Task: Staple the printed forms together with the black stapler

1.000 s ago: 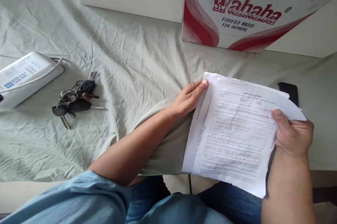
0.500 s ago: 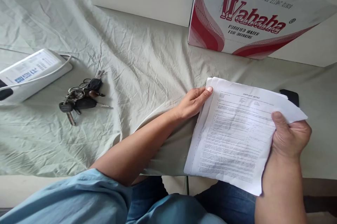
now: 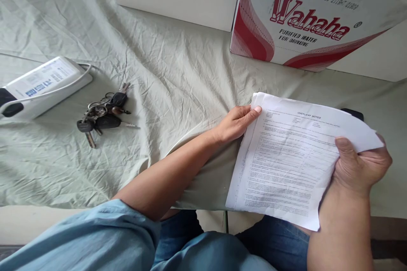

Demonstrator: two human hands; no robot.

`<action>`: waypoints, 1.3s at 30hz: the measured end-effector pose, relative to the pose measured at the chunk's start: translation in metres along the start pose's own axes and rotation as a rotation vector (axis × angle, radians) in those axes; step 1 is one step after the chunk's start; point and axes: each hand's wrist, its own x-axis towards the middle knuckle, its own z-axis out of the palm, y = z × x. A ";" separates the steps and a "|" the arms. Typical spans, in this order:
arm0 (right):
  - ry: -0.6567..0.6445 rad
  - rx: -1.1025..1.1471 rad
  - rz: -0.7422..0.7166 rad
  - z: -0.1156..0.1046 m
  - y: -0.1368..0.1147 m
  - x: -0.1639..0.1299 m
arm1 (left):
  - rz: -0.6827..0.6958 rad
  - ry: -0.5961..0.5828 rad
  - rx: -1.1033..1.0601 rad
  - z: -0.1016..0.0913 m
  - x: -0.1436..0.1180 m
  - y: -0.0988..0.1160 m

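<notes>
White printed paper sheets (image 3: 286, 165): stacked, right of centre in the frame
Left hand (image 3: 237, 123): pinching their upper left edge
Right hand (image 3: 361, 163): gripping their right edge
Black-headed metal keys (image 3: 108, 121): left side, on wrinkled grey-green cloth (image 3: 190, 65)

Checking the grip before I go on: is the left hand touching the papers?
Touching. The head view shows it: the left hand has its thumb over the upper left edge of the papers, with no visible gap.

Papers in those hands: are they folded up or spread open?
Spread open, though bent near the right hand: the papers show a broad printed page, with the left hand gripping the opposite edge.
</notes>
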 end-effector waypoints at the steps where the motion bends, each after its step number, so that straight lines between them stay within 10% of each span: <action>1: 0.026 0.014 -0.020 0.000 0.001 0.001 | 0.004 0.001 0.005 0.000 0.000 0.000; 39: 0.123 0.029 -0.060 0.015 -0.023 -0.013 | 0.165 0.111 0.097 0.008 0.005 -0.003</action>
